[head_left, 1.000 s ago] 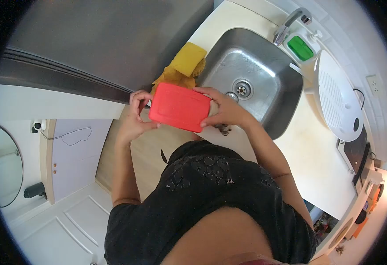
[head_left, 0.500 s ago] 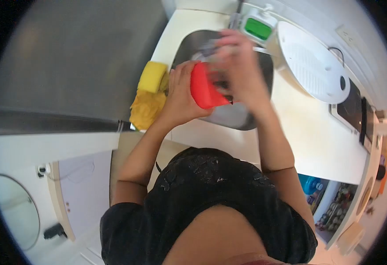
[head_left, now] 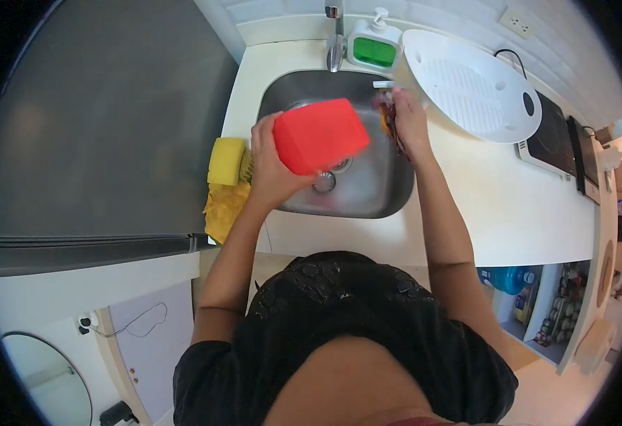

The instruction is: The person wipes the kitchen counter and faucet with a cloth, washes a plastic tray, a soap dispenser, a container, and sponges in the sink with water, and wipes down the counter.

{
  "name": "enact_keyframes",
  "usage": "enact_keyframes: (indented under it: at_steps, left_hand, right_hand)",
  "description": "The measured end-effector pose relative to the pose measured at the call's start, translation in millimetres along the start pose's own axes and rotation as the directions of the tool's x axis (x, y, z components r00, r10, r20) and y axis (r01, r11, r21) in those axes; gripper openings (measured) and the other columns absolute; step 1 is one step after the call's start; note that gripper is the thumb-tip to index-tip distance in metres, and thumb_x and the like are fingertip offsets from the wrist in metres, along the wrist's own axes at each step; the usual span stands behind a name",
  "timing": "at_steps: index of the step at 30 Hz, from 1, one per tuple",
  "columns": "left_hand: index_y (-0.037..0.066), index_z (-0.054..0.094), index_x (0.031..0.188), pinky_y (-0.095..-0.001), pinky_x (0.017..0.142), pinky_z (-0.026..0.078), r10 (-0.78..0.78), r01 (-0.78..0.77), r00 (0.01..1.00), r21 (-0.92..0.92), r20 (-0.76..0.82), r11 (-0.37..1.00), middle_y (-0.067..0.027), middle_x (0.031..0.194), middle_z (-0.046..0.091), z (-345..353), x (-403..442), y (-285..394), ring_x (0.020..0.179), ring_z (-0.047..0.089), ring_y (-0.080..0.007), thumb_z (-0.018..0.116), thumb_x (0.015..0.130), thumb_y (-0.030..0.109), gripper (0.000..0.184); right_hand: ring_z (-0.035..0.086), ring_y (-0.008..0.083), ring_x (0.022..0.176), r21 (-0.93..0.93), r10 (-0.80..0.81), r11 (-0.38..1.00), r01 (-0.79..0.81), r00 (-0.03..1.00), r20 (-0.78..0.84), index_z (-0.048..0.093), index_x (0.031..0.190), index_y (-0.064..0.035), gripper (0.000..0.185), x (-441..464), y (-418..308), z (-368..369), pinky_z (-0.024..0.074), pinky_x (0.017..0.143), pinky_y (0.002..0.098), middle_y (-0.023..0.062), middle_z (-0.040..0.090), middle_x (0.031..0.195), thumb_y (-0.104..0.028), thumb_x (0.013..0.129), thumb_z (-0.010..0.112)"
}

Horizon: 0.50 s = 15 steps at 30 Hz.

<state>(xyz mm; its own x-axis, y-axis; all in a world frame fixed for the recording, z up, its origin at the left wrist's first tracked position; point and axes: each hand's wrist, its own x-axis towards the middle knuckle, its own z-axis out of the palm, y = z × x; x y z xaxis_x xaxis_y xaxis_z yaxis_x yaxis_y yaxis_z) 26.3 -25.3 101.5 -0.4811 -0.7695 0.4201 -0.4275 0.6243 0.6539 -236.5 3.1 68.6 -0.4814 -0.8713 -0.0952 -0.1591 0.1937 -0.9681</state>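
Observation:
My left hand (head_left: 274, 162) is closed around the left end of a red box-shaped container (head_left: 325, 135), tilted over the steel sink (head_left: 382, 186). Its opening is turned out of my sight, so the inside is hidden. At the sink's right rim my right hand (head_left: 411, 122) grips a small crumpled dark-brown and orange bundle (head_left: 389, 122). Blur keeps me from telling what that bundle is. Beneath the red container a round strainer (head_left: 324, 182) shows near the drain.
A chrome faucet (head_left: 336, 42) and a soap dispenser (head_left: 375, 50) with green liquid stand behind the sink. The white draining basin (head_left: 467, 85) is to the right, beside a black cooktop (head_left: 556, 135). A yellow sponge (head_left: 226, 161) and yellow cloth (head_left: 226, 211) lie left.
My right hand has moved away from the red container to the sink's right rim, carrying the crumpled bundle. The red container has turned, showing a broad flat side. The camera view has shifted.

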Motion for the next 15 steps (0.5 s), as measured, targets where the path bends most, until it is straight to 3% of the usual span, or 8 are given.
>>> enact_keyframes:
  at_steps: [2, 3, 5, 6, 9, 11, 13, 15]
  left_hand:
    - [0.006, 0.029, 0.128, -0.0425, 0.099, 0.033, -0.022, 0.022, 1.000, -0.001, -0.008, 1.000, -0.0161, 0.122, 0.034, 1.2, 8.1, -3.4, 0.117, 0.035, -0.0332, 0.083, 0.045, 0.016, 0.099]
    - [0.006, 0.029, 0.129, -0.0411, 0.100, 0.033, -0.037, 0.037, 0.999, -0.005, -0.010, 0.999, -0.0152, 0.122, 0.033, 1.8, 10.1, -4.2, 0.117, 0.036, -0.0313, 0.083, 0.045, 0.015, 0.101]
    - [0.005, 0.030, 0.127, -0.0415, 0.098, 0.034, 0.002, -0.003, 1.000, -0.017, -0.027, 1.000, -0.0158, 0.121, 0.034, 5.8, 15.0, -2.2, 0.116, 0.036, -0.0321, 0.082, 0.045, 0.016, 0.098]
    - [0.004, 0.031, 0.126, -0.0419, 0.096, 0.036, 0.035, -0.037, 0.998, -0.029, -0.056, 0.999, -0.0164, 0.119, 0.035, 7.6, 18.5, -1.3, 0.115, 0.036, -0.0329, 0.082, 0.045, 0.016, 0.096]
    - [0.005, 0.033, 0.125, -0.0412, 0.096, 0.036, 0.022, -0.025, 0.999, -0.064, -0.040, 0.998, -0.0162, 0.120, 0.036, 4.4, 16.0, -3.6, 0.115, 0.036, -0.0327, 0.081, 0.045, 0.015, 0.094]
    - [0.005, 0.033, 0.125, -0.0415, 0.096, 0.035, 0.012, -0.012, 1.000, -0.057, -0.005, 0.998, -0.0163, 0.120, 0.035, 0.0, 11.8, -1.9, 0.115, 0.036, -0.0331, 0.081, 0.045, 0.015, 0.094]
    - [0.005, 0.033, 0.125, -0.0418, 0.097, 0.035, 0.018, -0.016, 0.999, -0.057, 0.040, 0.998, -0.0165, 0.120, 0.035, -2.0, 6.6, -3.0, 0.115, 0.036, -0.0335, 0.081, 0.045, 0.015, 0.093]
    - [0.005, 0.031, 0.127, -0.0415, 0.098, 0.035, 0.085, -0.087, 0.995, 0.029, 0.061, 0.996, -0.0152, 0.119, 0.036, 0.8, 1.0, -7.8, 0.113, 0.039, -0.0326, 0.082, 0.044, 0.017, 0.098]
  right_hand:
    - [0.058, 0.0217, 0.083, 0.007, -0.135, 0.991, 0.135, 0.991, 0.004, 0.060, 0.101, -0.0049, 0.033, -12.7, -37.4, 17.7, 0.0457, 0.076, 0.0315, 0.0123, 0.061, 0.094, -0.032, 0.092, 0.043]
    - [0.057, 0.0219, 0.092, 0.029, -0.338, 0.941, 0.337, 0.937, 0.091, 0.060, 0.102, -0.0067, 0.031, -23.6, -48.7, 31.8, 0.0446, 0.081, 0.0318, 0.0109, 0.060, 0.103, -0.031, 0.092, 0.043]
    - [0.052, 0.0232, 0.109, -0.129, -0.708, 0.664, 0.737, 0.674, 0.209, 0.060, 0.106, -0.0098, 0.030, -40.2, -53.5, 68.5, 0.0413, 0.090, 0.0335, 0.0081, 0.056, 0.117, -0.029, 0.092, 0.043]
    - [0.047, 0.0243, 0.117, -0.297, -0.825, 0.396, 0.869, 0.479, 0.301, 0.060, 0.108, -0.0111, 0.030, -43.3, -51.8, 81.9, 0.0391, 0.094, 0.0348, 0.0066, 0.053, 0.123, -0.029, 0.091, 0.043]
    - [0.048, 0.0315, 0.116, -0.275, -0.747, 0.524, 0.806, 0.590, 0.308, 0.057, 0.117, -0.0086, 0.034, -33.4, -55.6, 81.2, 0.0361, 0.098, 0.0372, 0.0131, 0.054, 0.122, -0.026, 0.094, 0.039]
    - [0.050, 0.0279, 0.114, -0.293, -0.629, 0.701, 0.650, 0.757, 0.177, 0.059, 0.114, -0.0090, 0.034, -15.4, -38.8, 66.9, 0.0368, 0.097, 0.0330, 0.0132, 0.054, 0.123, -0.027, 0.094, 0.038]
    - [0.055, 0.0284, 0.105, -0.319, -0.322, 0.875, 0.365, 0.929, 0.182, 0.061, 0.108, -0.0130, 0.033, 10.9, -17.9, 58.1, 0.0429, 0.087, 0.0370, 0.0124, 0.058, 0.113, -0.032, 0.094, 0.037]
    - [0.056, 0.0297, 0.100, -0.303, -0.285, 0.905, 0.299, 0.954, 0.090, 0.061, 0.106, -0.0116, 0.033, 14.6, -12.6, 47.6, 0.0439, 0.085, 0.0372, 0.0134, 0.059, 0.109, -0.031, 0.093, 0.038]
